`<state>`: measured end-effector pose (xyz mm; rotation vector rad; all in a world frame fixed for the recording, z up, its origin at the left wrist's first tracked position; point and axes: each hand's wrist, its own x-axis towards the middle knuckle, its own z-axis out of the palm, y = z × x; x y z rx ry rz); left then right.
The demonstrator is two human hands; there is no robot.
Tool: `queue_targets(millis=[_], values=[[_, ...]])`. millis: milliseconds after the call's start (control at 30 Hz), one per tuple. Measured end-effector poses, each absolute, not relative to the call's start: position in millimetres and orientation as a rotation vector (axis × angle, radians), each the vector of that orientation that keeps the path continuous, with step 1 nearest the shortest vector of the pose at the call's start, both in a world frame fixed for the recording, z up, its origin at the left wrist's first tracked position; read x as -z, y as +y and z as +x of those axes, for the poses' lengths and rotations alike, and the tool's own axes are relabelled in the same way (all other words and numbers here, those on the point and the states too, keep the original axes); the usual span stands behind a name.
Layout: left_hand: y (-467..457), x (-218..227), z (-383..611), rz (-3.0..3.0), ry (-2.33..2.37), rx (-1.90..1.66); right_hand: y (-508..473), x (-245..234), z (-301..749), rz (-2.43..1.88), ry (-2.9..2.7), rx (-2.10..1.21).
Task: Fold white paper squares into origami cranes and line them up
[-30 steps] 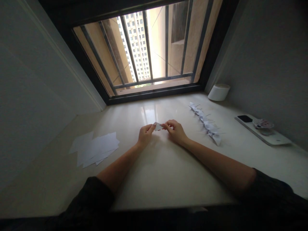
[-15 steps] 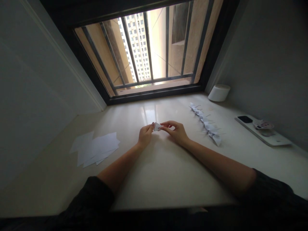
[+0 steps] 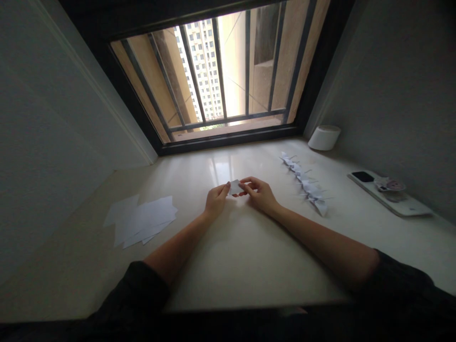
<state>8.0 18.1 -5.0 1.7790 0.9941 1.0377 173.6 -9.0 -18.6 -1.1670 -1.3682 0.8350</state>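
Observation:
A small folded piece of white paper point(image 3: 235, 186) is held up between both hands, above the middle of the pale surface. My left hand point(image 3: 215, 198) pinches its left edge between thumb and fingers. On the other side my right hand point(image 3: 261, 194) grips the right edge, thumb and index finger on the paper, with other fingertips showing below it. To the right of my right hand stands a row of several folded white paper cranes point(image 3: 302, 180). Loose white paper sheets point(image 3: 144, 219) lie overlapping to the left of my left hand.
At the right, a phone point(image 3: 392, 194) with a round grip on its back lies near the wall. A white cylindrical object point(image 3: 324, 137) stands in the far right corner. Behind the pale countertop point(image 3: 249, 266) is a dark-framed barred window point(image 3: 228, 141).
The folded paper has turned so that a broader flat face shows. My right-hand fingers have shifted around its edge, some now below it. The left hand has barely moved.

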Motion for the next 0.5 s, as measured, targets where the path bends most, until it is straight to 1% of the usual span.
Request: queue_targets(millis=[133, 367, 500], values=[[18.8, 4.9, 8.0, 1.725, 1.008, -1.032, -11.3, 16.4, 173.7, -1.193, -1.434, -0.778], [23.9, 6.3, 7.5, 1.558, 1.116, -1.111, -17.7, 9.4, 173.6, -1.116, -1.634, -0.644], [24.4, 5.8, 7.8, 1.550, 1.057, -1.125, -21.1, 6.0, 172.9, -1.115, -1.715, -0.458]])
